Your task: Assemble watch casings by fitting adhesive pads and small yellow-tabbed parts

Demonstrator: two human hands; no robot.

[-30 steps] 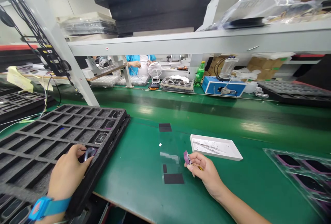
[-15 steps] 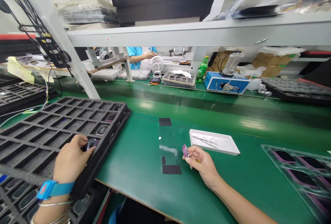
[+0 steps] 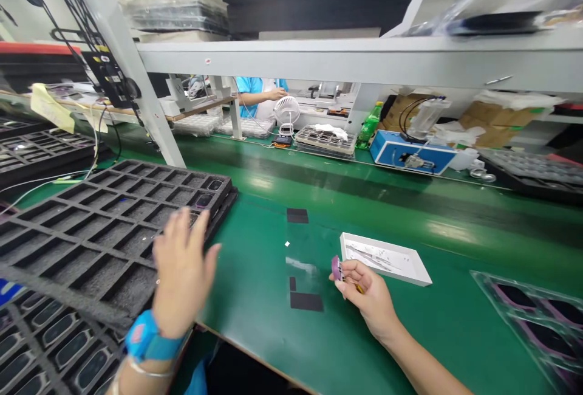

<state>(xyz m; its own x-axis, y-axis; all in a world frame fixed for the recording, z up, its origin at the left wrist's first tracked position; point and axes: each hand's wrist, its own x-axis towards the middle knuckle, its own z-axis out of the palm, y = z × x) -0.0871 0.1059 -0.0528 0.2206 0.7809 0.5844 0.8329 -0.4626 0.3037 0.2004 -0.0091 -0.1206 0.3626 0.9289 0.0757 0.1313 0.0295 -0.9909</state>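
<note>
My left hand (image 3: pixel 184 267) hovers open, fingers stretched and blurred by motion, over the near right corner of a black foam tray (image 3: pixel 91 225) with many pockets. A few pockets near its right edge hold small dark parts (image 3: pixel 203 200). A blue wristband (image 3: pixel 146 339) sits on that wrist. My right hand (image 3: pixel 367 295) rests on the green mat, pinching a small purple part (image 3: pixel 337 268) beside a clear film sheet (image 3: pixel 300 261) with black tabs.
A white shallow tray (image 3: pixel 387 258) lies just beyond my right hand. A clear blister tray (image 3: pixel 537 313) with dark parts sits at the right. More trays lie lower left (image 3: pixel 50 346). Across the green belt (image 3: pixel 364 182): a fan, a blue device and another person's arm (image 3: pixel 259 96).
My left hand has let go of the part it touched in the foam tray, lifted and swung right with fingers spread. My right hand has kept its pinch.
</note>
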